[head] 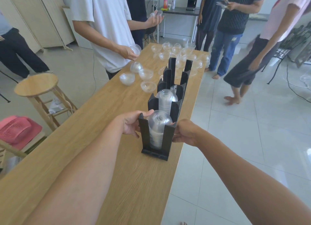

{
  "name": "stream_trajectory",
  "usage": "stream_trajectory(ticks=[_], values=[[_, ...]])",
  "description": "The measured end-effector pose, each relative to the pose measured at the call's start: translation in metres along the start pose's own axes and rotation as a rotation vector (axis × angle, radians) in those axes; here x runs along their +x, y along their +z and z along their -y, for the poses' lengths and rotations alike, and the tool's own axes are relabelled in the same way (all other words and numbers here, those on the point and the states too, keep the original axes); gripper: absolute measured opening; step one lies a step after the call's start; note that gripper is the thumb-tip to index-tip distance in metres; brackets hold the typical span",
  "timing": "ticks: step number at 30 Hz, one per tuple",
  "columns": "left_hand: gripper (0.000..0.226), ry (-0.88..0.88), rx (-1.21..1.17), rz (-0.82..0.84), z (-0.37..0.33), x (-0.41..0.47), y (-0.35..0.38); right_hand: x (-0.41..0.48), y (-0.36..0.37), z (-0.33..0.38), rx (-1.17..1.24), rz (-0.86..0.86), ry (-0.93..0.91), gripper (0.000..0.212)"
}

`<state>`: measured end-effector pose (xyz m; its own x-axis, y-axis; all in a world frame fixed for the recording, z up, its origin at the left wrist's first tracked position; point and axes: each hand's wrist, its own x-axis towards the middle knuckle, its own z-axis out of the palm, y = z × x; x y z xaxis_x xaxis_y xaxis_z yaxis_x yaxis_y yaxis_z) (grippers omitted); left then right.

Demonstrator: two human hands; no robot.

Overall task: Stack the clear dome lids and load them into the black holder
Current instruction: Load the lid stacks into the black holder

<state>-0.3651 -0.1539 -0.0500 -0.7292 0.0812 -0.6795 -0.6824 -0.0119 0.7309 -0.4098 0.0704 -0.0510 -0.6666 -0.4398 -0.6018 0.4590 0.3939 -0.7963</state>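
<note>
On the table [101, 157], left hand [133, 123] and right hand [185, 132] grip one holder [168, 135] with three lid stacks [166, 96].

The walls of the tall black plastic slotted holder [168, 138] hide the lower half of your nearest stack of clear plastic dome lids [159, 122]. The fingertips of your right hand [185, 132] vanish behind its side, so the grip is perhaps a pinch. The loose clear lids [185, 56] beyond blur together, uncountable.
</note>
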Motion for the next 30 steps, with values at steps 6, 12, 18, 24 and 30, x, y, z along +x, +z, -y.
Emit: stream_trajectory(ticks=[6, 12, 18, 24, 30], values=[[0.066, 0.018, -0.057, -0.054, 0.001, 0.004, 0.001, 0.000, 0.006, -0.004, 0.049, -0.024, -0.035, 0.029], [0.053, 0.057, -0.116, -0.060, -0.002, 0.001, 0.000, 0.005, 0.016, -0.006, 0.114, -0.057, -0.026, 0.030], [0.050, 0.066, -0.120, -0.087, -0.001, -0.002, -0.003, 0.008, 0.023, -0.004, 0.064, -0.153, -0.008, 0.023], [0.050, 0.090, -0.074, -0.069, 0.002, -0.006, -0.005, 0.007, 0.017, 0.001, 0.028, -0.186, -0.005, 0.024], [0.055, 0.097, -0.103, -0.133, 0.005, -0.009, -0.005, 0.008, 0.013, 0.002, -0.020, -0.183, -0.003, 0.039]])
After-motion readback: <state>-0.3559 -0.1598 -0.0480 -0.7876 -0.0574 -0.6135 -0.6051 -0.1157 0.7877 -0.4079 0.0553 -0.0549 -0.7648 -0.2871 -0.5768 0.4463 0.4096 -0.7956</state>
